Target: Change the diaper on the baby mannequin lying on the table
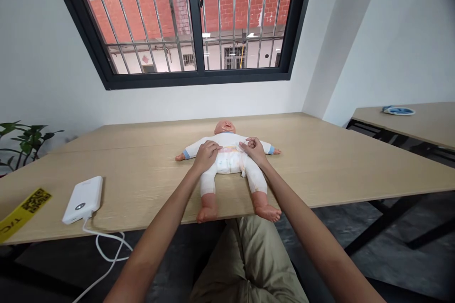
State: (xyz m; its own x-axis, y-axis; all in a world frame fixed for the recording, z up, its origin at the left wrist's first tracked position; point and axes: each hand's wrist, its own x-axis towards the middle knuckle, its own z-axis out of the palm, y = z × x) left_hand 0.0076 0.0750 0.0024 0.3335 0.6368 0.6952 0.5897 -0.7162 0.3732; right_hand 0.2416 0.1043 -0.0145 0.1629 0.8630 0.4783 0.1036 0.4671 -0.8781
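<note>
A baby doll [224,138] in a white top with blue cuffs lies on its back on the table, head toward the window and bare feet toward me. Round its hips is a white diaper [228,163] with a coloured band at the waist. At the diaper's left edge, my left hand [207,155] has its fingers closed on the waistband; the fingertips are partly hidden. On the other side, my right hand [254,149] pinches a small white piece of the diaper's side between thumb and fingers. A white tab hangs by the doll's right-hand thigh.
A white power bank [85,196] with a white cable stands left on the wooden table [142,161], near a yellow label [23,213]. A plant [30,142] is at the far left. Another table at right holds a blue-and-white item [398,111]. The barred window [197,77] is ahead.
</note>
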